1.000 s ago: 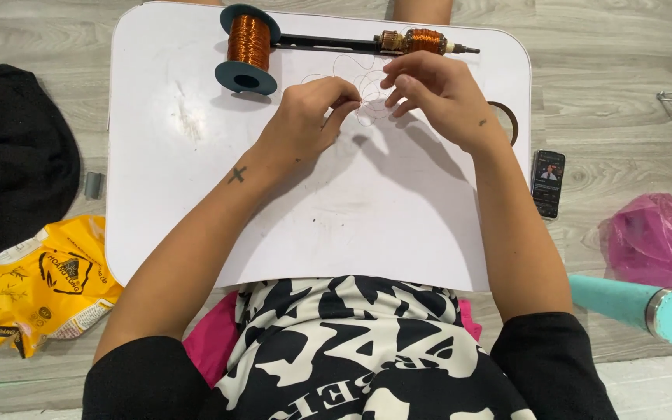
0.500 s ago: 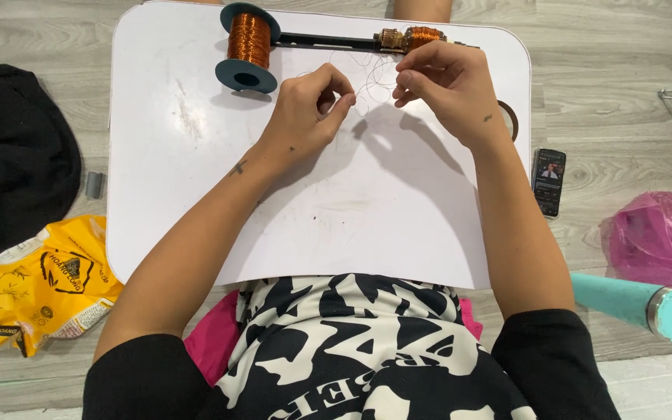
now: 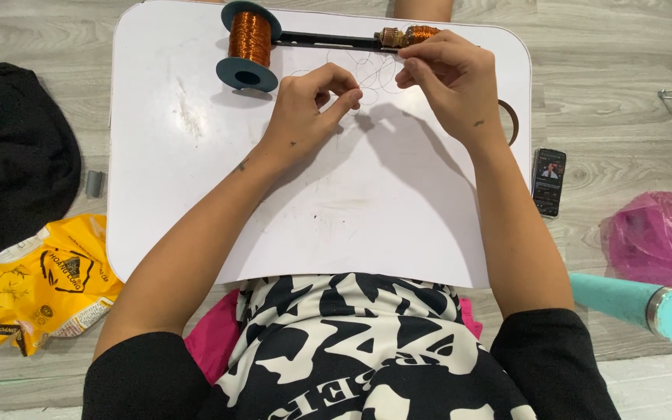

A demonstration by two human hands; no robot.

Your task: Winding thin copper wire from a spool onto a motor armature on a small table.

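Pinching a hair-thin copper wire (image 3: 367, 74), the left hand (image 3: 309, 105) has its thumb and forefinger pressed together over the white rounded lap table (image 3: 196, 179), a little toward the person from the table's far edge. The wire loops loosely across the white surface between the two hands, so fine that its whole course is hard to follow. The right hand (image 3: 449, 82) sits just beside it, nearer the table's far right corner, fingertips closed on the small copper-wound rotor (image 3: 410, 35) that rides on a thin black rod (image 3: 324, 37) lying along the far edge. At the rod's other end stands a blue plastic spool wound with copper wire (image 3: 250, 45), tipped on the table's far left part. Half hidden behind the right wrist, a brown tape ring (image 3: 512, 120) rests at the table's right rim. Off the table to the right, on the grey wooden floor, lie a black phone (image 3: 549, 180), a crumpled pink plastic bag (image 3: 651, 237) and a teal cylinder (image 3: 639, 302). Left of the table lie a black cloth (image 3: 17, 148) and a yellow printed packet (image 3: 36, 284).
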